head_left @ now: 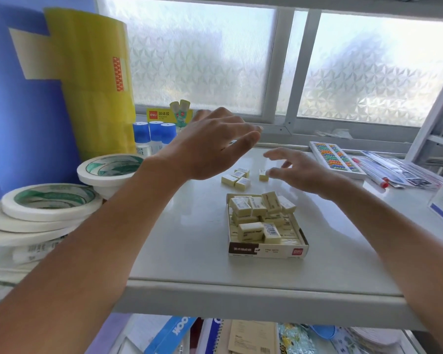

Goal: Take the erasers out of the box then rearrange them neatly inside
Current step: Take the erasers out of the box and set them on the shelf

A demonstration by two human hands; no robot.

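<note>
A small cardboard box [267, 251] sits on the white shelf, filled with a loose jumble of pale yellow erasers [260, 215]. Beyond the box, several erasers [235, 178] lie in a cluster on the shelf. One more eraser [263, 175] stands apart to the right of that cluster. My right hand [302, 169] touches this single eraser with its fingertips, fingers spread. My left hand [210, 144] hovers above and left of the cluster, fingers apart and holding nothing.
Rolls of white tape [49, 208] are stacked at the left, with big yellow tape rolls [97, 80] and blue-capped glue bottles [154, 135] behind. A bead tray [335, 159] and pens [374, 172] lie at the right. The shelf edge [241, 292] is close in front.
</note>
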